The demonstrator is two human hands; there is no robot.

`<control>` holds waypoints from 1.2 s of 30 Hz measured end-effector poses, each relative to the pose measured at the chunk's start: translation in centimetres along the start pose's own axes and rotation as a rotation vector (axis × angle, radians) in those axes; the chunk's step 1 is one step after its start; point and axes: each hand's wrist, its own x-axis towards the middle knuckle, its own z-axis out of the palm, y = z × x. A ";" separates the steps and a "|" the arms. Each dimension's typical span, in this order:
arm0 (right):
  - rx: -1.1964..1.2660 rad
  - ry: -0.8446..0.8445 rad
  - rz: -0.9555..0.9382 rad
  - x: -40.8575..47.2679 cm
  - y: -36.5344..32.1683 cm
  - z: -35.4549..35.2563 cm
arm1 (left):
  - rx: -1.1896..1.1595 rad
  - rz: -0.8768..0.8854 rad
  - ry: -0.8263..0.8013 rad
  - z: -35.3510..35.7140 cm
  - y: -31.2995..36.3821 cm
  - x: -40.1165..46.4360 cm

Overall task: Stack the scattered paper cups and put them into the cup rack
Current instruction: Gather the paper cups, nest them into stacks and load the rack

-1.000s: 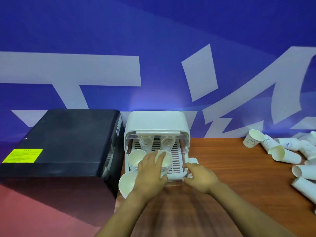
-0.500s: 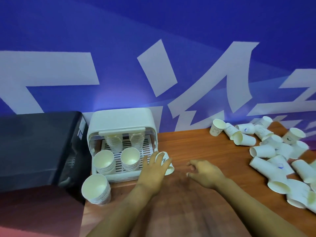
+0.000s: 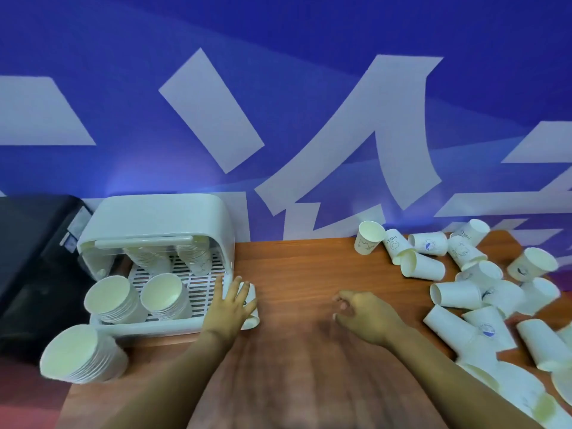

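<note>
Left hand (image 3: 232, 305) lies over a paper cup (image 3: 251, 308) on its side, fingers spread across it, gripping it just beside the rack's (image 3: 154, 224) right wall. Right hand (image 3: 365, 315) hovers over the bare table (image 3: 297, 267), fingers loosely curled, holding nothing. Rack sits at 9 o'clock from the hands, lid raised, four cup stacks (image 3: 162, 294) inside. A further stack (image 3: 80, 354) stands on the table at the rack's 7 o'clock. Loose cups (image 3: 458, 292) lie scattered at 3 o'clock.
</note>
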 end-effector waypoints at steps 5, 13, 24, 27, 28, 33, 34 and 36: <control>-0.006 0.000 0.009 1.8 4.6 -2.0 | 0.043 -0.031 -0.057 0.2 1.0 1.8; 0.020 0.014 0.004 4.2 8.9 -4.1 | 0.133 -0.005 -0.117 -0.4 2.1 3.5; 0.042 0.024 -0.005 6.6 11.1 -5.1 | 0.146 0.015 -0.175 -0.3 2.6 5.8; 0.042 0.033 -0.003 6.7 11.2 -5.0 | 0.117 -0.009 -0.197 -0.3 2.3 5.9; 0.044 0.035 -0.003 6.8 11.2 -5.0 | 0.112 -0.009 -0.199 -0.4 2.2 6.1; 0.052 0.054 0.002 7.1 11.1 -5.0 | 0.006 -0.036 -0.209 -1.8 1.9 6.9; 0.053 0.058 0.005 7.2 11.2 -5.2 | -0.047 -0.054 -0.201 -2.2 2.0 7.2; 0.058 0.072 0.006 7.6 11.4 -5.5 | -0.229 -0.117 -0.171 -3.4 2.3 7.7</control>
